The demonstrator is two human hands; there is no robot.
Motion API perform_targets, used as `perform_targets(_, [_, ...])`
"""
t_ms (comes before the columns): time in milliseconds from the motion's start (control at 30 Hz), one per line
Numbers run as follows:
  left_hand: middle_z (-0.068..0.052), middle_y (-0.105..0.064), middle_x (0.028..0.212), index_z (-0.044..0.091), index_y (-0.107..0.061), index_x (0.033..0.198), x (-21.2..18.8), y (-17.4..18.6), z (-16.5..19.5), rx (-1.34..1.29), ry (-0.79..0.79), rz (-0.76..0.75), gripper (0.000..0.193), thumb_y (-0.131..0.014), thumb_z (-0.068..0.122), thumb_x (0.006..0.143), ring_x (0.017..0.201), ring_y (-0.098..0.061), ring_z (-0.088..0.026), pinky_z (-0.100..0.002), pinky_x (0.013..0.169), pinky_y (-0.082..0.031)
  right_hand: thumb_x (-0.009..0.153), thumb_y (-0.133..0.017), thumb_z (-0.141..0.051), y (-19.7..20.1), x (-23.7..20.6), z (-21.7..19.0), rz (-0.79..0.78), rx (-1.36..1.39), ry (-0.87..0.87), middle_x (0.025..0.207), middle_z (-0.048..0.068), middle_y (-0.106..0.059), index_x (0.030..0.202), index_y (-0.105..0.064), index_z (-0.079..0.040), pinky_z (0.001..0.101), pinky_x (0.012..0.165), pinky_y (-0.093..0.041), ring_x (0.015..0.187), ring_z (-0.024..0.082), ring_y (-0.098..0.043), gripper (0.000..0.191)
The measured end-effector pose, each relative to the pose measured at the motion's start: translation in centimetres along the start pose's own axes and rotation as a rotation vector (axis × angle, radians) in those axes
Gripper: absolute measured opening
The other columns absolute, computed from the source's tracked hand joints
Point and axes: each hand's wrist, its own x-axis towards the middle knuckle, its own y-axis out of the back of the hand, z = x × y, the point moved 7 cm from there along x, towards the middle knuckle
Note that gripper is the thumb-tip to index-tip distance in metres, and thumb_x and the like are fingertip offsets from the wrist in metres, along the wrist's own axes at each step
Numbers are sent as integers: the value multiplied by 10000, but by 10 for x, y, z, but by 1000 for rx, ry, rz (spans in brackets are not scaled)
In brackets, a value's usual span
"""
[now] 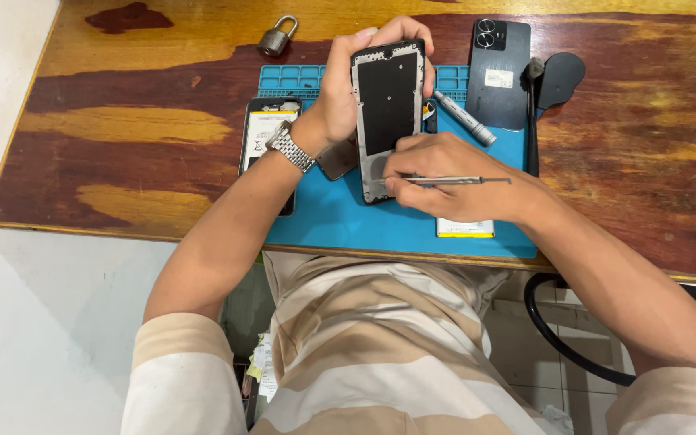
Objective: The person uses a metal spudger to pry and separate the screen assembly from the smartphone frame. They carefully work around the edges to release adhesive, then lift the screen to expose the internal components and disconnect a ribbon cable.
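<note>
Left hand (348,97) wrapped around phone frame (387,113), tilted above blue mat (340,225). Right hand (445,177) pinching metal tool (445,180) at lower edge. Risk: tip slipping, scratching frame, if pressed too hard.

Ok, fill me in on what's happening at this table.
A person holds a phone frame upright in the left hand over a blue mat. The right hand presses a thin metal tool against its lower edge. A phone back cover, a battery and a padlock lie nearby.
</note>
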Motion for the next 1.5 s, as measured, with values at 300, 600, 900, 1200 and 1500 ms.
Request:
perform_targets(300, [-151, -671, 1017, 57, -474, 1227, 1, -2, 1, -1, -22, -23, 595, -213, 556, 1032, 953, -616, -158, -307, 875, -524, 1018, -517, -211, 9, -2, 4, 54, 112, -130, 772, 41, -707, 864, -656, -35, 328, 644, -529, 706, 162, -677, 272])
perform_targets(600, [-154, -662, 1004, 59, -469, 1209, 4, -2, -3, -18, -36, -11, 573, -211, 542, 1042, 967, -608, -172, -315, 893, -518, 963, -579, -193, 4, 1, -1, 17, -13, -50, 731, 84, -621, 862, -671, 1, 352, 610, -495, 678, 208, -599, 237])
perform_targets(900, [-146, -659, 985, 69, -460, 1203, 4, -6, 1, 19, -68, -30, 568, -224, 559, 1039, 949, -605, -165, -315, 874, -516, 943, -567, -158, 7, -4, 5, 46, 147, -135, 736, 65, -655, 814, -659, 0, 323, 593, -507, 664, 163, -647, 224])
perform_targets(1200, [-149, -651, 976, 67, -468, 1199, 6, -10, 5, 32, -85, -47, 578, -247, 577, 1039, 937, -606, -162, -309, 864, -512, 935, -566, -159, 15, -7, 6, 75, 111, -141, 725, 55, -665, 806, -631, -4, 319, 588, -498, 638, 157, -647, 212])
perform_targets(1500, [-143, -663, 986, 72, -475, 1207, 7, -6, -3, 44, -60, -7, 573, -237, 569, 1051, 946, -606, -151, -304, 864, -515, 914, -600, -137, 15, -9, 8, 74, 94, -136, 732, 72, -656, 806, -651, 0, 322, 584, -496, 633, 173, -640, 182])
